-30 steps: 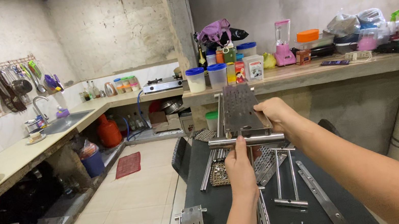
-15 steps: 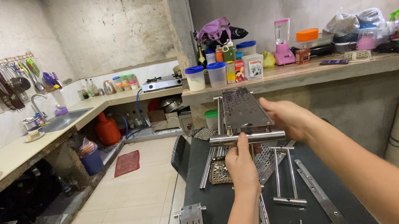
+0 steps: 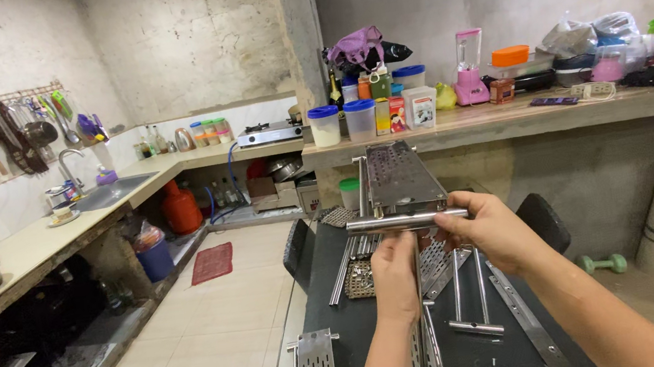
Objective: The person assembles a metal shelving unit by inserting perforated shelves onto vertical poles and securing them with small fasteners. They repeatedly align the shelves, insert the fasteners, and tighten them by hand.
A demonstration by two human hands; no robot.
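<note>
Hands raised over a dark table [image 3: 335,308]: right hand [image 3: 495,230] grips a shiny steel tube [image 3: 406,220], its long axis crosswise; left hand [image 3: 396,277], closed just beneath, supports a perforated grey metal rack panel [image 3: 402,175] extending away, straight ahead.

Your left hand [image 3: 396,277] and right hand [image 3: 491,229] both close around a perforated metal rack [image 3: 400,175], holding it up above the dark worktop [image 3: 335,308]. The right grip is on its steel tube [image 3: 399,221]. Loose metal rails [image 3: 476,294] lie on the worktop below.
</note>
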